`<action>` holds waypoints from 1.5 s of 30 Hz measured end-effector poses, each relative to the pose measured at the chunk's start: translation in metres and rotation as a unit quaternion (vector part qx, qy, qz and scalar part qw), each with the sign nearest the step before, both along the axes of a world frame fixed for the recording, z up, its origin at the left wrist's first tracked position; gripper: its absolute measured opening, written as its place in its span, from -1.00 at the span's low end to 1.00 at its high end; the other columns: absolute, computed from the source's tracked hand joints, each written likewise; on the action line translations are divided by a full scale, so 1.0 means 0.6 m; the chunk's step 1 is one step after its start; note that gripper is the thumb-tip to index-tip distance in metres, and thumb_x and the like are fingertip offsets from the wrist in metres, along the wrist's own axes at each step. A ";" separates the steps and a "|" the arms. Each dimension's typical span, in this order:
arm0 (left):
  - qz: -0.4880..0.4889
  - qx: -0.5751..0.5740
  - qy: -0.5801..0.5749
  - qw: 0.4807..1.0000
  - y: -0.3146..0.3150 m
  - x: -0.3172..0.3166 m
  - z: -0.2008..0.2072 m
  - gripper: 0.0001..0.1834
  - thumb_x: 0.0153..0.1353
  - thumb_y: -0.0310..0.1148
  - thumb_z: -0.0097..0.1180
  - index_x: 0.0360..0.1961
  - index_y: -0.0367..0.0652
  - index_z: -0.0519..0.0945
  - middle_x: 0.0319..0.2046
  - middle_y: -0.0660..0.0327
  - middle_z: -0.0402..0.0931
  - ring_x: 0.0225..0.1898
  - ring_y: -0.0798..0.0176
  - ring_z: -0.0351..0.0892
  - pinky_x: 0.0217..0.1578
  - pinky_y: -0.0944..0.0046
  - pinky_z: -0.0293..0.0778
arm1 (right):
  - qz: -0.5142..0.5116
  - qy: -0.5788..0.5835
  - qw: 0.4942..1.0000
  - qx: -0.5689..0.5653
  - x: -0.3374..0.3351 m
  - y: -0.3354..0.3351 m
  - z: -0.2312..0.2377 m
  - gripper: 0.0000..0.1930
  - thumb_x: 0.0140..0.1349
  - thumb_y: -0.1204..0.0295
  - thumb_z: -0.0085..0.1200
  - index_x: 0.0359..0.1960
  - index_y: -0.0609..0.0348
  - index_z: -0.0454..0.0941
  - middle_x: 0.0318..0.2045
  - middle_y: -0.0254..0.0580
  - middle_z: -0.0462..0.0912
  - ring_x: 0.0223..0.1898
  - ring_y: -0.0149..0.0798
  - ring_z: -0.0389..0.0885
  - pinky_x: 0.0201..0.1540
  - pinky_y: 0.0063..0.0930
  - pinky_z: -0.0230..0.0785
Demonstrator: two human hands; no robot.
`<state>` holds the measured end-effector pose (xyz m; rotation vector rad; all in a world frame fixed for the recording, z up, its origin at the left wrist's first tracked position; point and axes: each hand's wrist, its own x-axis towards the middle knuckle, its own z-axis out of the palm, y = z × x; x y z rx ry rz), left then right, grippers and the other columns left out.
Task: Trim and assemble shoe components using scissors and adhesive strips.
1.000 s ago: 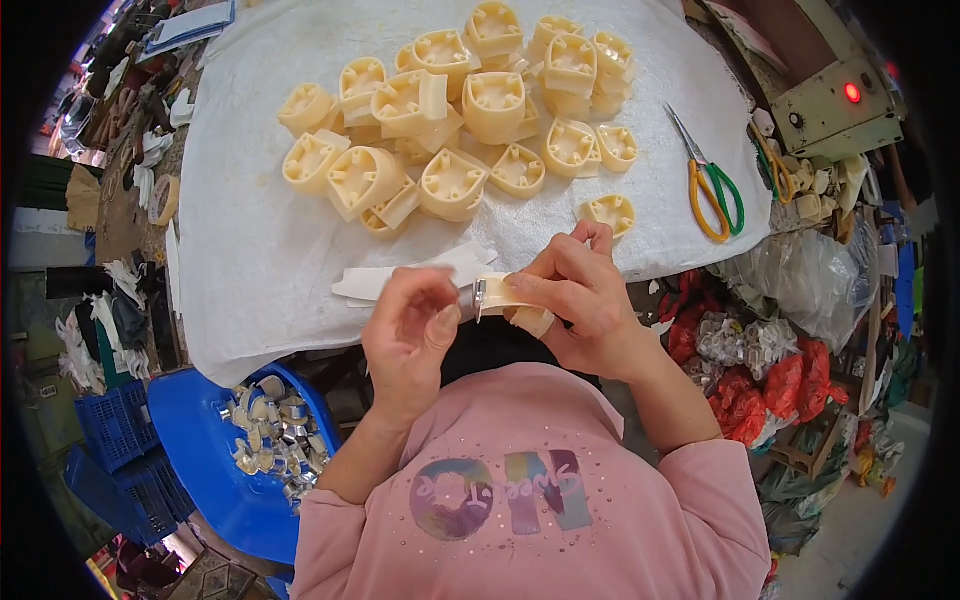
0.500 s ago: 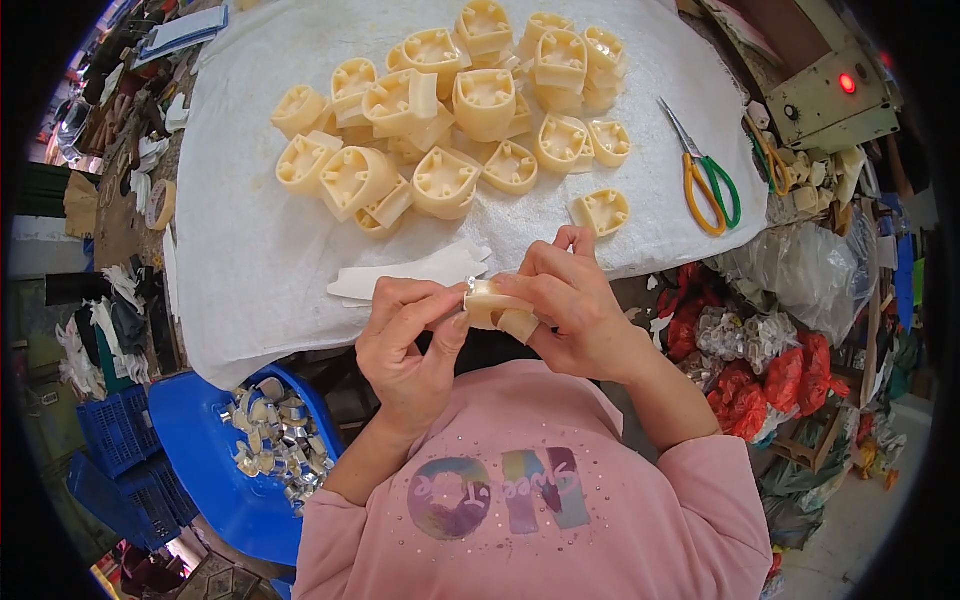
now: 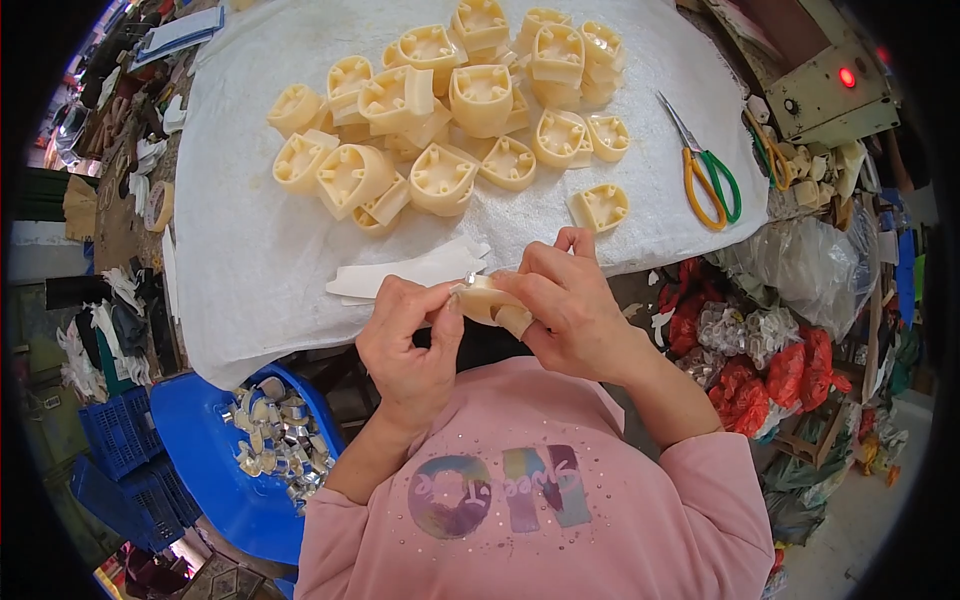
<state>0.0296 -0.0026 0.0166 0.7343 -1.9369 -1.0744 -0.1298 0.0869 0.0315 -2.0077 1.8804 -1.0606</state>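
Observation:
A cream plastic shoe heel is held between both my hands, just off the table's near edge. A small shiny silver bit shows at its upper left. My left hand is closed, with thumb and forefinger pinching the heel's left end. My right hand is closed round its right side; a pale flap sticks out beneath the fingers. Just beyond my hands lie white curved strips. A single cream heel sits apart, beyond my right hand.
Several cream heels are heaped on the white-covered table. Scissors with orange and green handles lie at the right. A blue basin of silvery pieces stands at lower left. Red bags and clear plastic are at the right.
The heel has turned slightly in my hands, its left end rising a little. My left thumb and fingers have shifted slightly left and up along it. The right hand stays nearly still.

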 end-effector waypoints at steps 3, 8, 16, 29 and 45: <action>-0.008 0.115 0.044 0.992 0.002 0.003 -0.006 -0.92 0.11 -0.61 0.12 -0.33 -0.33 0.58 -0.52 0.23 0.40 -0.53 0.43 0.38 -0.52 0.45 0.31 | 0.007 0.020 1.000 0.019 0.002 -0.001 0.002 -0.55 -0.26 0.63 0.15 -0.19 0.14 0.50 -0.49 -0.27 0.34 -0.41 -0.24 0.36 -0.16 -0.26 0.04; -0.012 0.249 0.116 0.961 0.010 -0.003 -0.004 -0.91 0.22 -0.54 0.07 -0.34 -0.36 0.57 -0.49 0.29 0.39 -0.51 0.51 0.36 -0.50 0.51 0.30 | 0.029 -0.006 0.999 0.015 -0.002 0.003 -0.003 -0.57 -0.22 0.62 0.16 -0.19 0.13 0.50 -0.47 -0.26 0.33 -0.41 -0.22 0.31 -0.21 -0.27 0.03; -0.059 0.073 0.002 0.996 0.000 0.004 0.006 -0.90 0.21 -0.52 0.11 -0.33 -0.37 0.58 -0.48 0.28 0.38 -0.49 0.47 0.34 -0.45 0.52 0.32 | 0.003 -0.015 1.000 -0.001 -0.008 0.010 -0.015 -0.58 -0.18 0.60 0.16 -0.16 0.13 0.48 -0.48 -0.24 0.34 -0.41 -0.22 0.32 -0.20 -0.28 0.02; -0.019 0.144 0.053 0.988 0.008 -0.002 -0.007 -0.97 0.12 -0.60 0.13 -0.44 -0.33 0.53 -0.58 0.30 0.38 -0.55 0.53 0.33 -0.54 0.54 0.28 | 0.033 -0.025 0.999 0.006 -0.004 0.014 -0.021 -0.57 -0.26 0.63 0.14 -0.22 0.08 0.48 -0.49 -0.26 0.29 -0.42 -0.23 0.27 -0.24 -0.31 0.01; -0.049 -0.014 -0.069 0.996 0.017 -0.003 0.002 -0.91 0.16 -0.50 0.15 -0.35 -0.33 0.57 -0.52 0.27 0.34 -0.51 0.41 0.29 -0.50 0.44 0.24 | 0.003 0.024 1.000 0.013 -0.009 0.016 -0.021 -0.76 -0.24 0.57 0.15 -0.44 0.05 0.47 -0.55 -0.32 0.32 -0.48 -0.26 0.31 -0.28 -0.31 0.01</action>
